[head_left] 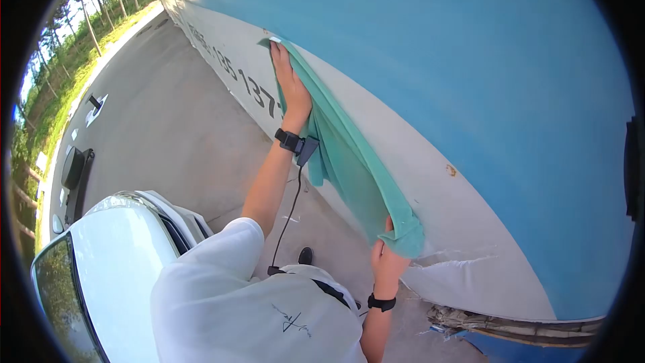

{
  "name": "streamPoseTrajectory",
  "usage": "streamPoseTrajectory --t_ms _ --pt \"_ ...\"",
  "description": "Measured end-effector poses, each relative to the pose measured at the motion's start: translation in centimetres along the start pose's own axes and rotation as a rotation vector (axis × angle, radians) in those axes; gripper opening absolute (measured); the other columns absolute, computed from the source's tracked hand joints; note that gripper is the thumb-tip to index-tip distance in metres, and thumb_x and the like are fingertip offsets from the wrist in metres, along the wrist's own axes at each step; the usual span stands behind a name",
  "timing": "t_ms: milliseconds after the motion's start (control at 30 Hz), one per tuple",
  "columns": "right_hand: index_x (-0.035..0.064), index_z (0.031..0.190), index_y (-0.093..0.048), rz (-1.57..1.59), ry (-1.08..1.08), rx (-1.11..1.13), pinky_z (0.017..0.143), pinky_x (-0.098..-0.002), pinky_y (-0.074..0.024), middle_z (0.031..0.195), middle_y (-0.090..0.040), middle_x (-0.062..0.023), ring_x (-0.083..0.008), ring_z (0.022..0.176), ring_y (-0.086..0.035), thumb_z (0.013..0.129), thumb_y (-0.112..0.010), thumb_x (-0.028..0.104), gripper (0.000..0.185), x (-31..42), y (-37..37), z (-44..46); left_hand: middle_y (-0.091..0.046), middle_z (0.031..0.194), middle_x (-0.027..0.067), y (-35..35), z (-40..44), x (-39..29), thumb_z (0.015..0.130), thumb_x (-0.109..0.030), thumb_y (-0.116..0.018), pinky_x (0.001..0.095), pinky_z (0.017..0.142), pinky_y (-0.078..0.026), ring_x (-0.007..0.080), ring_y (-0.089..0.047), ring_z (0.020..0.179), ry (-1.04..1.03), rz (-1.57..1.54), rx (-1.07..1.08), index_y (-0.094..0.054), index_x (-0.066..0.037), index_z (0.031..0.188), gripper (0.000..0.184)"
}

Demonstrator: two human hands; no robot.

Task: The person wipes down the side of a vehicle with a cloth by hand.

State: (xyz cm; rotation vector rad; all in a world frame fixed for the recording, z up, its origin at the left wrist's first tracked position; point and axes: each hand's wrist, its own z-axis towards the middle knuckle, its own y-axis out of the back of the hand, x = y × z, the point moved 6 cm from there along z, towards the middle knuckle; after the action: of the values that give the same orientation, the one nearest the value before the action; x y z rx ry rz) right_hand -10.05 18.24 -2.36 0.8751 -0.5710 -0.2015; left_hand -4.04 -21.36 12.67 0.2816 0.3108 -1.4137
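Hanging along the wall (463, 218), green cloth (351, 175) lies under a flat, outstretched left hand (293, 94); the right hand (390, 265), grip closed, pinches its lower end. Even tension should limit creases.

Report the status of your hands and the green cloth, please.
Green cloth along painted surface. Left hand at upper end; right hand gripping lower end. No obstruction visible.

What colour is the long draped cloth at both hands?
Bluish green: the long draped cloth shows best in the head view.

A white short-sleeved shirt (232, 302) with dark script (291, 323) is worn with black wristbands (381, 303) and a black cable (297, 187).
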Motion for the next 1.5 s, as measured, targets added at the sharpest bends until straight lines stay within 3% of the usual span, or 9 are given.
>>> streamPoseTrajectory --t_ms 133,300,600,733,933,1033,1167,1333,1500 --pt "0.0047 0.125 -0.063 -0.016 -0.046 -0.047 0.099 -0.051 -0.0398 0.124 -0.061 -0.0186 -0.0401 0.113 -0.056 0.079 -0.059 0.009 0.046 0.6 -2.0 -0.1 -0.009 0.159 0.0219 0.0 -9.1 5.0 0.105 -0.031 -0.025 0.0435 0.119 -0.012 0.0366 -0.01 0.148 0.314 -0.06 0.051 -0.016 -0.004 0.153 0.056" --pt "0.0021 0.132 -0.057 -0.047 -0.047 0.002 0.103 -0.0466 -0.0373 0.131 -0.056 -0.0206 -0.0395 0.12 -0.052 0.083 -0.053 0.008 0.05 1.1 -5.5 0.1 -0.009 0.159 0.023 0.1 -17.4 10.3 0.104 -0.026 -0.026 0.0428 0.12 -0.012 0.0364 -0.01 0.148 0.595 -0.044 0.071 -0.011 -0.005 0.154 0.056" --pt "-0.0091 0.132 -0.05 0.003 -0.192 -0.083 0.103 -0.0476 -0.0361 0.129 -0.054 -0.0282 -0.043 0.119 -0.051 0.089 -0.053 0.007 0.047 2.4 -7.7 -0.2 -0.012 0.157 0.0266 0.9 -9.0 6.3 0.099 -0.02 -0.035 0.0501 0.118 -0.012 0.0441 -0.011 0.146 0.336 -0.045 0.144 -0.017 -0.001 0.152 0.06" --pt "-0.0127 0.132 -0.046 -0.017 -0.229 -0.184 0.102 -0.048 -0.0367 0.127 -0.054 -0.0308 -0.0443 0.116 -0.051 0.094 -0.053 0.01 0.045 3.7 -8.5 0.3 -0.014 0.157 0.0276 0.9 -11.2 5.1 0.095 -0.016 -0.04 0.0537 0.117 -0.011 0.0462 -0.012 0.145 0.275 -0.054 0.233 -0.022 0.002 0.15 0.061" --pt "-0.0125 0.131 -0.048 -0.043 -0.308 -0.18 0.1 -0.0475 -0.0379 0.125 -0.054 -0.0316 -0.0444 0.114 -0.052 0.094 -0.053 0.01 0.043 3.0 -8.9 -0.7 -0.02 0.155 0.0281 2.2 -12.8 6.9 0.089 -0.006 -0.044 0.0511 0.115 -0.02 0.0467 -0.021 0.142 0.361 -0.07 0.236 -0.029 0.004 0.147 0.061" --pt "-0.012 0.133 -0.046 -0.012 -0.366 -0.163 0.101 -0.0473 -0.0372 0.128 -0.052 -0.0316 -0.0451 0.117 -0.05 0.094 -0.053 0.01 0.045 3.1 -8.5 -0.6 -0.023 0.154 0.028 2.7 -10.3 6.5 0.088 -0.004 -0.045 0.0496 0.114 -0.023 0.0466 -0.024 0.141 0.265 -0.038 0.241 -0.032 0.005 0.145 0.06" --pt "-0.011 0.136 -0.043 0.02 -0.381 -0.198 0.104 -0.0469 -0.0354 0.134 -0.048 -0.0318 -0.046 0.122 -0.047 0.094 -0.054 0.009 0.048 4.9 -7.7 0.5 -0.027 0.152 0.0282 3.5 -9.3 5.1 0.088 -0.012 -0.048 0.0516 0.114 -0.023 0.047 -0.026 0.139 0.112 0.018 0.341 -0.035 0.005 0.144 0.06" --pt "-0.0093 0.139 -0.04 0.081 -0.371 -0.189 0.107 -0.0473 -0.0315 0.137 -0.044 -0.0322 -0.0472 0.125 -0.043 0.091 -0.056 0.008 0.053 4.8 -6.8 0.1 -0.026 0.153 0.0271 3.7 -11.8 6.0 0.093 -0.016 -0.046 0.0485 0.115 -0.022 0.0429 -0.026 0.141 0.196 -0.038 0.349 -0.035 0.006 0.144 0.057" --pt "-0.0074 0.143 -0.035 0.0 -0.507 -0.391 0.107 -0.0493 -0.0295 0.139 -0.04 -0.0327 -0.0488 0.126 -0.04 0.091 -0.056 0.008 0.059 3.2 -2.5 -1.6 -0.023 0.155 0.0255 3.4 -10.9 2.4 0.097 -0.02 -0.042 0.0472 0.115 -0.02 0.0423 -0.022 0.143 0.231 -0.095 0.318 -0.033 0.005 0.146 0.056"
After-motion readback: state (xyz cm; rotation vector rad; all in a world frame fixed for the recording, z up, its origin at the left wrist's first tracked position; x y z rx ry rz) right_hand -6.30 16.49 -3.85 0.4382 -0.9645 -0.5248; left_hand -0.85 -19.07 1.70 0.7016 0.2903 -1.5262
